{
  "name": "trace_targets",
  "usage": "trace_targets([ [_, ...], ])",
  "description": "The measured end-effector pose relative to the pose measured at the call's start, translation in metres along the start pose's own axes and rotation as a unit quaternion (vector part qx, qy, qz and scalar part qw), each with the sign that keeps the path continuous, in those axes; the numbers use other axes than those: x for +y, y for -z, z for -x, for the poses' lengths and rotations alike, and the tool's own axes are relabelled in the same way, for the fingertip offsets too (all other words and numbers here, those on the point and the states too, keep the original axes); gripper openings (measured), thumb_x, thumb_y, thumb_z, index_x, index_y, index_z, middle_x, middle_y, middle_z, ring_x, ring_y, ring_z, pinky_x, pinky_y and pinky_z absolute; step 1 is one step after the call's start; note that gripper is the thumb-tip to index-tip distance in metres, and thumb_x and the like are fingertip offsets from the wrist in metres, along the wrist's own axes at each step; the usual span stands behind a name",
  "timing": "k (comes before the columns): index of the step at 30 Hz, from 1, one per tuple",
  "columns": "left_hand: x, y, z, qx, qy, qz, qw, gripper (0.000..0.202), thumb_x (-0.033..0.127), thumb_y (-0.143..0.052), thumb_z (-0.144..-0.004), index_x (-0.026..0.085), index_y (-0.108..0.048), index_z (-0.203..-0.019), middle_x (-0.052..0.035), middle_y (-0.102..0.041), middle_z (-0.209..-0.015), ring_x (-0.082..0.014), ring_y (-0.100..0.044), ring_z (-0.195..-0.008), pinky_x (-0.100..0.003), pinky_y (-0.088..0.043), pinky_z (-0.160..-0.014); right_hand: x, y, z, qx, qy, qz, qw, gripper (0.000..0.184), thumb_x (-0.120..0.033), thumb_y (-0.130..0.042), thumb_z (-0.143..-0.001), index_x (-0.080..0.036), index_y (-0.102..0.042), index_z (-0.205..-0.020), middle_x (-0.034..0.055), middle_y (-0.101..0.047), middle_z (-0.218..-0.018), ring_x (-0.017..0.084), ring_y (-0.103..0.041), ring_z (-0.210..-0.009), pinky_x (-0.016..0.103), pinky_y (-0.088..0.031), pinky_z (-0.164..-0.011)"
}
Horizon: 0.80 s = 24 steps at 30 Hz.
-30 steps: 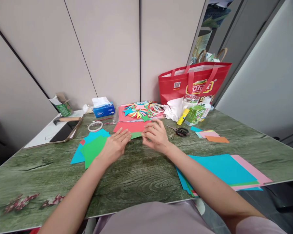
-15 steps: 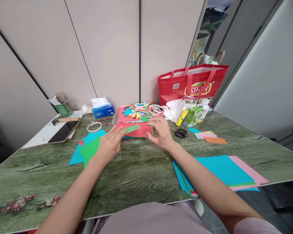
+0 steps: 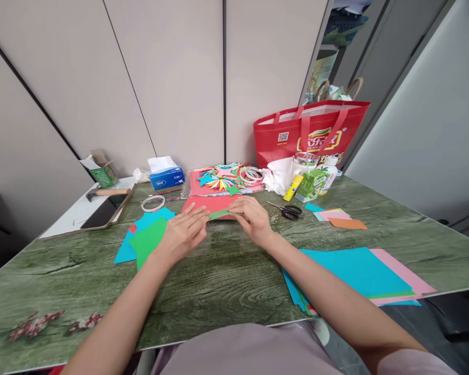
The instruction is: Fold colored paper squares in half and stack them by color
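A narrow green paper strip (image 3: 219, 213) spans the gap between my two hands, over the near edge of a red paper sheet (image 3: 203, 202). My left hand (image 3: 185, 229) grips the strip's left end, fingers pressed together. At the other end, my right hand (image 3: 253, 219) pinches it between thumb and fingers; its tips hide that end. Beside my left hand lie a green sheet (image 3: 148, 240) and a blue sheet (image 3: 125, 249). Black-handled scissors (image 3: 289, 211) rest to the right of my right hand.
Colourful folded paper pieces (image 3: 221, 179) lie at the back, near a tissue box (image 3: 167, 178). A tape roll (image 3: 153, 203), phone (image 3: 101, 212) and hammer (image 3: 109, 192) sit left. Rightward are a glue stick (image 3: 293, 187), red bag (image 3: 281, 148), paper scraps (image 3: 347, 223) and blue sheets (image 3: 352, 271).
My right hand has moved down and closed on the green strip's right end. The left hand has shifted slightly right and nearer me, and the strip now sits at the red sheet's near edge.
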<state>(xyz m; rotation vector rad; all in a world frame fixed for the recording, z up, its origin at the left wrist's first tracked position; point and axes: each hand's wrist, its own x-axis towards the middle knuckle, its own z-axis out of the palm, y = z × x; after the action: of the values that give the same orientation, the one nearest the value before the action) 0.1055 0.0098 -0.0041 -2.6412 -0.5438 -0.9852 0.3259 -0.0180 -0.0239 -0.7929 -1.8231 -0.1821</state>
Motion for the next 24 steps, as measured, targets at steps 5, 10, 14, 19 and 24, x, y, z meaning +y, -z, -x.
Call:
trace_targets([
  [5, -0.007, 0.008, -0.001, 0.082, 0.119, 0.03, 0.989, 0.025, 0.018, -0.045, -0.078, 0.02, -0.063, -0.095, -0.0029, -0.067, -0.097, -0.0189, -0.061, -0.095, -0.041, -0.041, -0.095, 0.005, 0.01, -0.003, 0.097, -0.129, 0.013, 0.987, 0.013, -0.029, -0.048, -0.082, -0.021, -0.058, -0.081, 0.0046, -0.063, -0.08, 0.017, -0.058, -0.077, 0.03, -0.044, -0.07],
  [10, 0.009, 0.015, -0.012, 0.078, 0.263, 0.175, 0.946, 0.047, 0.029, -0.051, -0.078, 0.022, -0.044, -0.124, -0.0035, -0.065, -0.103, -0.0183, -0.06, -0.091, -0.029, -0.048, -0.08, -0.002, 0.002, -0.003, 0.04, -0.27, -0.034, 0.961, 0.021, -0.042, -0.056, -0.074, -0.021, -0.058, -0.075, -0.0014, -0.055, -0.059, 0.012, -0.045, -0.048, 0.025, -0.036, -0.05],
  [14, 0.016, 0.013, -0.019, 0.021, 0.352, 0.284, 0.891, 0.058, 0.035, -0.059, -0.071, 0.018, -0.044, -0.124, 0.0043, -0.057, -0.054, -0.0106, -0.051, -0.047, -0.02, -0.04, -0.046, -0.01, -0.011, 0.001, -0.046, -0.289, -0.118, 0.949, 0.024, -0.043, -0.058, -0.072, -0.022, -0.058, -0.081, -0.0048, -0.049, -0.052, 0.01, -0.044, -0.045, 0.022, -0.035, -0.047],
  [19, -0.021, 0.019, -0.007, 0.08, 0.459, 0.308, 0.829, 0.039, 0.043, -0.061, -0.066, 0.016, -0.065, -0.093, 0.0031, -0.054, -0.052, -0.0085, -0.042, -0.043, -0.019, -0.032, -0.042, 0.007, -0.016, 0.01, -0.109, -0.21, -0.032, 0.971, 0.026, -0.032, -0.045, -0.084, -0.02, -0.053, -0.105, 0.0062, -0.064, -0.093, 0.018, -0.06, -0.085, 0.031, -0.045, -0.076],
  [24, -0.071, 0.04, 0.022, -0.08, 0.533, 0.264, 0.8, 0.034, 0.048, -0.064, -0.059, 0.016, -0.068, -0.07, -0.0022, -0.061, -0.057, -0.0139, -0.05, -0.048, -0.022, -0.035, -0.044, 0.031, -0.018, 0.021, -0.222, -0.118, 0.184, 0.95, 0.033, -0.019, -0.057, -0.075, -0.013, -0.055, -0.107, 0.015, -0.057, -0.113, 0.028, -0.043, -0.116, 0.047, -0.032, -0.096],
])
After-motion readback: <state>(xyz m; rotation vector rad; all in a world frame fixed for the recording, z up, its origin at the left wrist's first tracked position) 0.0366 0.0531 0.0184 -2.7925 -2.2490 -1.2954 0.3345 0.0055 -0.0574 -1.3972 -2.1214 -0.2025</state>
